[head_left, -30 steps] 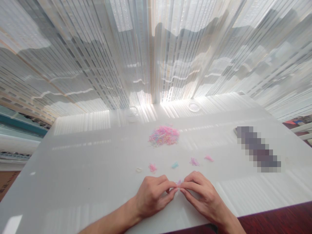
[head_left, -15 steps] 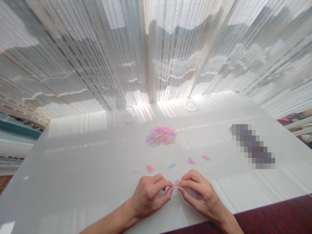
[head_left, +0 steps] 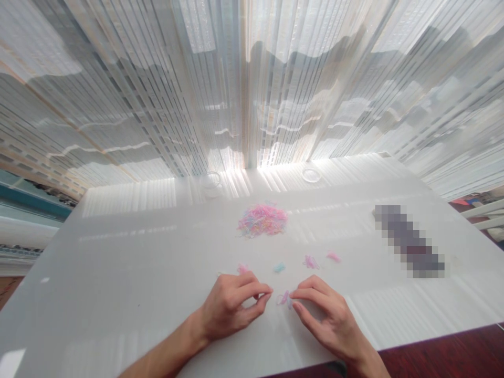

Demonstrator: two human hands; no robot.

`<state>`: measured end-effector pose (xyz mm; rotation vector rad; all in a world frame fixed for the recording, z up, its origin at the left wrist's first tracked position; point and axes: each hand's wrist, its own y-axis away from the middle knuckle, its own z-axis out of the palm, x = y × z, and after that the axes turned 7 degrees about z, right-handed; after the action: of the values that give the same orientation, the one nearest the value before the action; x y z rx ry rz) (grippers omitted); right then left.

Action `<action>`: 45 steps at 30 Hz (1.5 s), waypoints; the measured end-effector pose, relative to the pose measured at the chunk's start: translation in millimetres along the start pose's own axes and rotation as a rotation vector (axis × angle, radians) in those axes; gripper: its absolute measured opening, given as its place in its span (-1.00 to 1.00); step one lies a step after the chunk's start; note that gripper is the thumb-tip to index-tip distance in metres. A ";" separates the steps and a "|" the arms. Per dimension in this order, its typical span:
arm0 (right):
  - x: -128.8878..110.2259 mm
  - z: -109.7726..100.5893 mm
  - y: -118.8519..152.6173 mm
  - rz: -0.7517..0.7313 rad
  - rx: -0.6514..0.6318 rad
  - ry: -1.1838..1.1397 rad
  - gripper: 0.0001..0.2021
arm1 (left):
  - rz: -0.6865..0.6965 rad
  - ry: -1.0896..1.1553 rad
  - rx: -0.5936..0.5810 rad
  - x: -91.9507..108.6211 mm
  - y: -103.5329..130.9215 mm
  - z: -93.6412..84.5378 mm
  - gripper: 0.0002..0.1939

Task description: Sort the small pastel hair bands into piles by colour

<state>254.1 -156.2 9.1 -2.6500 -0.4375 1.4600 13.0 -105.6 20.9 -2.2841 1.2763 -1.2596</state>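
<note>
My left hand (head_left: 236, 302) hovers low over the white table, thumb and index fingertips pinched; whatever lies between them is too small to make out. A few purple rubber bands (head_left: 282, 298) lie just right of those fingertips. At their right side is my right hand (head_left: 333, 312), its thumb and index finger parted, the index tip at the bands' edge. Beyond the hands sit small groups of bands: pink (head_left: 243, 269), partly behind my left hand, blue (head_left: 279, 268), purple (head_left: 310, 261) and light pink (head_left: 333, 257). Farther back lies a mixed pile of rubber bands (head_left: 262, 220).
Two clear round containers or lids, one at left (head_left: 210, 180) and one at right (head_left: 311, 175), stand near the table's back edge. A blurred-out dark long object (head_left: 409, 241) lies to the right. Striped sheer curtains (head_left: 236, 105) hang behind the white table (head_left: 118, 273).
My hands, whose fingertips nearly met over the purple bands, have parted. The left moved leftward, still pinched; the right thumb and index finger have spread. The view has shifted slightly.
</note>
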 end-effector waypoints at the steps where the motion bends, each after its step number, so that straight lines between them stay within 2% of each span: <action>1: 0.1 -0.1 -0.1 0.002 0.004 -0.005 -0.85 | -0.012 0.005 -0.030 -3.7 -2.7 -14.1 -0.87; 2: 0.3 -0.2 -0.3 0.003 0.005 -0.008 -0.85 | -0.057 0.017 -0.094 -8.4 -4.9 -30.6 -0.85; 6: 1.0 0.7 -0.8 0.002 -0.002 -0.012 -0.85 | -0.445 -0.097 -0.310 -29.7 -5.9 -97.4 -0.79; 9: 0.8 1.5 -0.7 0.003 -0.002 -0.003 -0.85 | -0.614 -0.151 -0.367 -38.9 0.6 -120.4 -0.76; 11: 0.4 1.7 -0.4 0.001 0.002 0.005 -0.85 | -0.654 -0.161 -0.400 -39.8 4.5 -121.1 -0.75; 15: -0.7 1.4 -0.3 0.009 0.004 0.013 -0.86 | -0.630 -0.164 -0.473 -36.2 6.8 -112.9 -0.76; 19: -2.0 1.2 -1.3 0.004 0.008 0.021 -0.87 | -0.633 -0.168 -0.511 -35.4 8.5 -112.9 -0.77; 26: -3.0 1.4 -3.0 0.010 0.010 0.028 -0.87 | -0.620 -0.170 -0.495 -38.0 12.4 -114.6 -0.77; 36: -2.5 0.6 -1.4 0.019 0.006 0.033 -0.87 | -0.600 -0.149 -0.511 -39.7 10.7 -104.9 -0.80; 45: -4.4 1.1 -3.1 0.022 0.018 0.023 -0.87 | -0.593 -0.169 -0.479 -37.6 8.0 -107.3 -0.79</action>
<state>250.4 -154.5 12.8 -2.6626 -0.3923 1.4312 -84.3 -60.5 59.5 -3.2004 0.9431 -0.9356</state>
